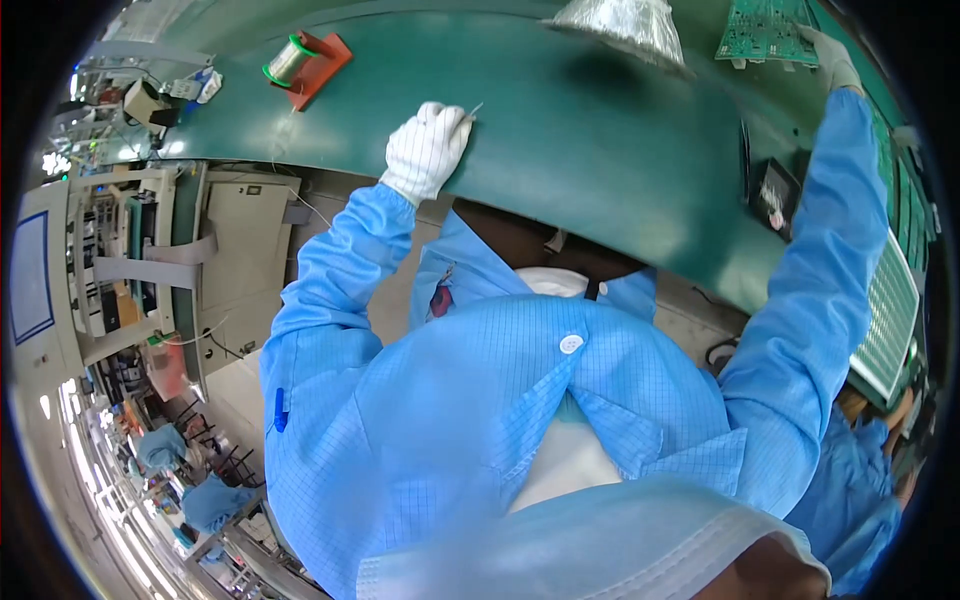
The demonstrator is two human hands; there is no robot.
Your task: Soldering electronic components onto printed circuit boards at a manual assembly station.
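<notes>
My left hand, in a white striped glove, rests closed at the near edge of the green table. A thin, pale, wire-like tip sticks out past its fingers; the rest of it is hidden in the fist. Far to the right, my right hand, also gloved, reaches out and has its fingers closed on the edge of a green circuit board panel. That panel carries rows of small parts, and the top of the picture cuts it off.
A spool of solder wire sits on a red-orange stand at the far left. A foil-covered hood hangs over the table's back. More green boards stand in a rack at right, near a dark box. A co-worker's blue sleeve shows lower right.
</notes>
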